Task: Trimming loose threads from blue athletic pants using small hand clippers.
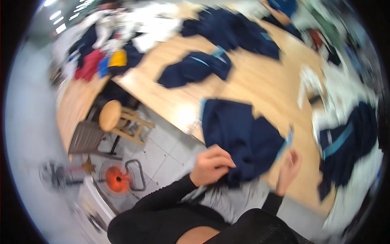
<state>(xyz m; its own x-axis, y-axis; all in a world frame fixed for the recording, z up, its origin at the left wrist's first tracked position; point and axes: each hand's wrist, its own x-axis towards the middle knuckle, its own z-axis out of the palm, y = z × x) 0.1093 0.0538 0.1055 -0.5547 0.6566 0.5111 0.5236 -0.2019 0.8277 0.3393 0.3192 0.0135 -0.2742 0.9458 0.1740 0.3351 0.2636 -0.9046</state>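
A dark navy garment piece (243,134) with light blue edging lies on the wooden table in front of me, its near end hanging over the edge. My left hand (212,164) is closed on its near left edge, fingers bent and pressed together. To the garment's right, my right hand (289,171) is raised with curled fingers, apart from the cloth and smeared by motion. Just beyond those fingertips shows a slim bluish-grey thing (290,135), too blurred to name; whether the fingers grip it is unclear.
Farther up the table (260,83) lie another navy piece (195,69) and a larger navy heap (231,30). Navy garments (349,142) rest on white cloth at right. A stool (110,116), brown chair (87,138) and orange fan (118,179) stand at left. Another person's arm (278,14) shows at the far side.
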